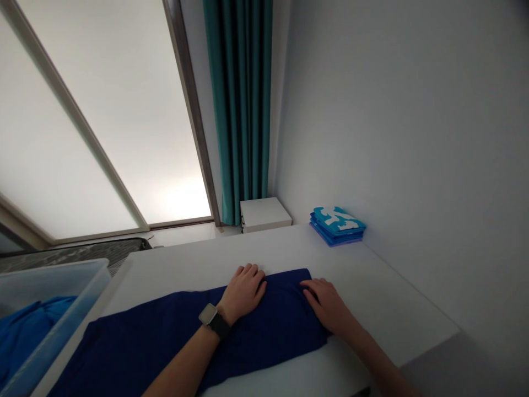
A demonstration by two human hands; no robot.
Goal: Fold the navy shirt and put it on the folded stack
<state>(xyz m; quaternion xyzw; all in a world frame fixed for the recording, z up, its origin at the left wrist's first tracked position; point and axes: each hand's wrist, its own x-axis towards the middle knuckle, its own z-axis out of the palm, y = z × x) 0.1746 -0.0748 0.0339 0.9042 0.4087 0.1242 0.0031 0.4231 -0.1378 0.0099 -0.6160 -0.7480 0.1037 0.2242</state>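
Your dark blue cloth (275,333) lies long across the bench (177,271), from the bottom left of the frame to just right of the middle. Your left hand (243,292) rests flat on top of it, thumb away from the fingers, so that grip is apart and holds nothing. Your right hand (326,303) touches the cloth's right end with bent fingers; I cannot tell if that grip pinches the cloth. One part looks done: a neat, flat pile (339,223) of folded blue things sits right of the middle, near the wall (413,138). The dark cloth seems only partly done, because it is smooth but much longer than the things in the pile. More looks left, too: bright blue stuff (35,333) lies crumpled in the clear bin (93,300) at the lower left. I cannot see how many pieces are in there.
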